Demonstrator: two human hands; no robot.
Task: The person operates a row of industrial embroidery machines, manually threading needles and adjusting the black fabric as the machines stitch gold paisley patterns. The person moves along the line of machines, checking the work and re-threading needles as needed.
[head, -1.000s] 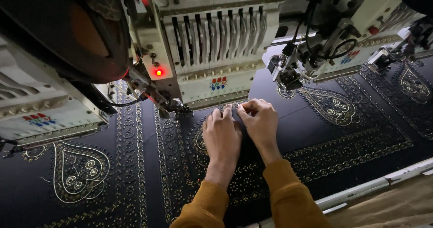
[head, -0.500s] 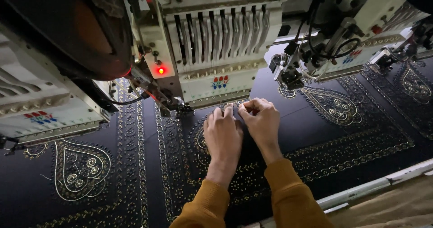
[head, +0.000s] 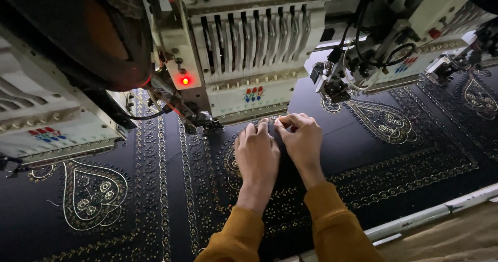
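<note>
My left hand [head: 257,156] lies palm down on the black embroidered fabric [head: 171,189], fingers stretched toward the foot of the middle embroidery head [head: 249,60]. My right hand [head: 301,137] sits right beside it, fingertips pinched together just under the head's needle area; something tiny may be between them, too small to make out. Both arms wear mustard-yellow sleeves [head: 332,225]. The fabric carries gold heart-shaped motifs and dotted borders.
A red indicator light [head: 185,80] glows on the middle head. Another embroidery head [head: 62,122] stands at the left and one more [head: 389,49] at the right with black cables. A pale frame rail [head: 430,215] runs along the fabric's near edge.
The hands have barely shifted; the right fingertips stay pinched beneath the head. The view has moved slightly.
</note>
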